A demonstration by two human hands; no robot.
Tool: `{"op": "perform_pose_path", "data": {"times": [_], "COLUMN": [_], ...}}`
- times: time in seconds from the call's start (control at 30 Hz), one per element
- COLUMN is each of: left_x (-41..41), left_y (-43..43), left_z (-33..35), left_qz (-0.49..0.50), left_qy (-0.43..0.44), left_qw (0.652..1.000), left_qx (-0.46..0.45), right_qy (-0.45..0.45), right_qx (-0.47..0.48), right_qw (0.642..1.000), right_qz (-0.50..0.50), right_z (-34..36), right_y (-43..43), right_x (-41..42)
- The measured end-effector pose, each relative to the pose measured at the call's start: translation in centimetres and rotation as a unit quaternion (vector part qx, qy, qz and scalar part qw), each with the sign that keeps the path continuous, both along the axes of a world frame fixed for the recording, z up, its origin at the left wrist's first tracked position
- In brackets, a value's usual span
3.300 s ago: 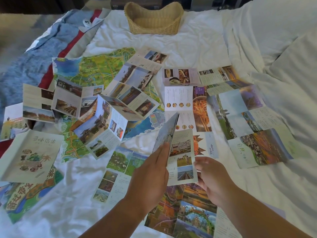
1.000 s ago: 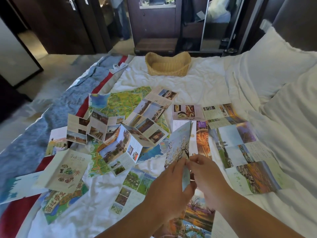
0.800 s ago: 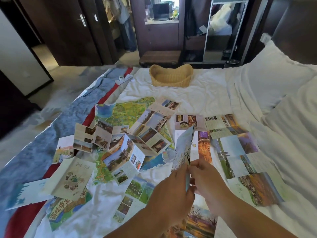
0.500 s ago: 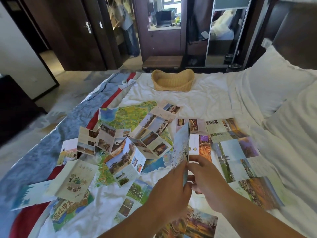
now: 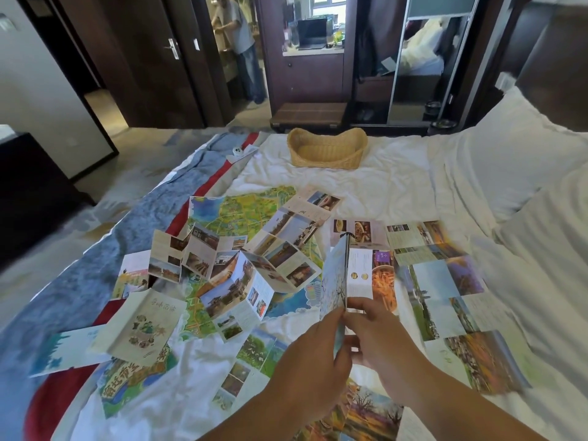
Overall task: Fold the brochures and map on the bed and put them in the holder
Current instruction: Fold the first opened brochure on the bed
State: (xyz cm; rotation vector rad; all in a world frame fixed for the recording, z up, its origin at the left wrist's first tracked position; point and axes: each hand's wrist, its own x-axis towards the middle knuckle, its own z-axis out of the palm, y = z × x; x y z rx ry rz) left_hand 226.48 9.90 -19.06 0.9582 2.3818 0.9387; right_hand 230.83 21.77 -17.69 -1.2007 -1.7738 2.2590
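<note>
The fingers (image 5: 329, 323) of the left hand (image 5: 313, 361) and those of the right hand (image 5: 378, 338) are closing on the lower edge of a folded brochure (image 5: 334, 278), pinching it from opposite sides. It is standing almost edge-on and upright above the bed (image 5: 366, 192), probably so that the panels are lining up while the crease is being pressed flat. The fold looks nearly finished.

Around the hands, other leaflets are lying open and waiting their turn: a food brochure (image 5: 372, 275) just behind the held one, a concertina brochure (image 5: 229, 275) arching up over the map (image 5: 241, 211), and a long landscape brochure (image 5: 445, 291) stretching along the right. The map is spreading flat beneath several of them, so it seems best left until those are lifted off.

A cream booklet (image 5: 143, 326) is showing a short line of Chinese characters on its cover, and large yellow characters are running along the map's near corner; neither is coming through sharply enough to read. The holder (image 5: 327, 162), a wicker basket, is sitting well apart at the far end of the bed.
</note>
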Motion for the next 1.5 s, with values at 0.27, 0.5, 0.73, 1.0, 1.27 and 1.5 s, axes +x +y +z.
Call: {"op": "perform_pose_path", "data": {"times": [0.27, 0.5, 0.73, 1.0, 1.27, 1.5], "left_x": [-0.7, -5.1, -11.5, -19.0, -24.0, -25.1], "left_y": [-3.4, -10.0, -18.4, -28.8, -35.5, -35.4], "left_z": [-0.7, -3.1, -5.7, -9.3, -13.9, -18.7], "left_qz": [0.005, 0.089, 0.195, 0.268, 0.253, 0.211], "left_qy": [0.026, 0.033, -0.045, -0.157, -0.175, -0.15], "left_qw": [1.0, 0.991, 0.972, 0.949, 0.945, 0.956], "left_qx": [-0.013, -0.097, -0.123, -0.059, -0.106, -0.137], "right_qy": [-0.016, -0.045, -0.059, -0.125, -0.192, -0.229], "right_qx": [0.048, 0.058, 0.028, 0.096, 0.205, 0.266], "right_qw": [0.998, 0.996, 0.993, 0.974, 0.93, 0.884], "right_qz": [0.038, 0.046, 0.094, 0.162, 0.236, 0.309], "right_z": [-2.0, -3.3, -5.0, -8.8, -15.7, -19.7], "right_y": [-2.3, -6.7, -12.3, -21.6, -28.7, -29.0], "right_x": [-1.6, -5.0, -9.6, -15.6, -19.1, -21.1]}}
